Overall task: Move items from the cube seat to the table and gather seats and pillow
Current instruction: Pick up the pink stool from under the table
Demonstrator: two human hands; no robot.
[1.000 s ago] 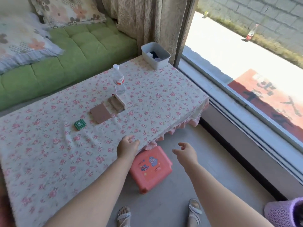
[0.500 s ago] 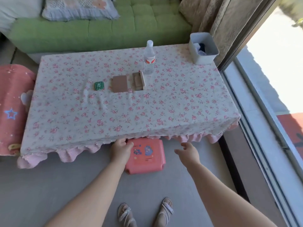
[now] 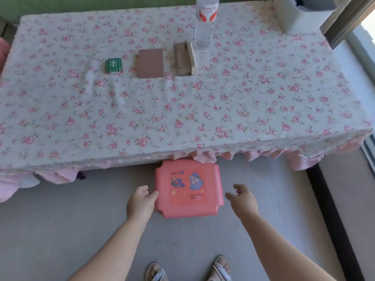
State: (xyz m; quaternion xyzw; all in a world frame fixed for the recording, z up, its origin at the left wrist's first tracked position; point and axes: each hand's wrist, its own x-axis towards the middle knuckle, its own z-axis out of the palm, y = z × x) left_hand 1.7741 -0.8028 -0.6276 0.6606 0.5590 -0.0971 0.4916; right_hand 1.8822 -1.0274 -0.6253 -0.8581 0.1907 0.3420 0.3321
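A pink plastic stool point(image 3: 188, 189) with a cartoon sticker stands on the grey floor, partly under the front edge of the table point(image 3: 182, 110). My left hand point(image 3: 142, 201) touches the stool's left edge, fingers apart. My right hand point(image 3: 242, 197) hovers open just right of the stool, not touching it. On the floral tablecloth lie a small green packet point(image 3: 114, 65), a brown flat card point(image 3: 150, 63) and an open small wooden box point(image 3: 185, 58), with a water bottle point(image 3: 205, 23) behind them.
A grey plastic bin point(image 3: 300, 17) sits at the table's far right corner beside a window frame point(image 3: 345, 23). A green sofa point(image 3: 101, 3) runs behind the table. A pink cushion edge point(image 3: 3, 51) shows at far left. My sandalled feet point(image 3: 188, 270) stand on the floor below.
The view has dropped closer to the table and stool. Both hands have moved down to either side of the pink stool, the left one now against its edge.
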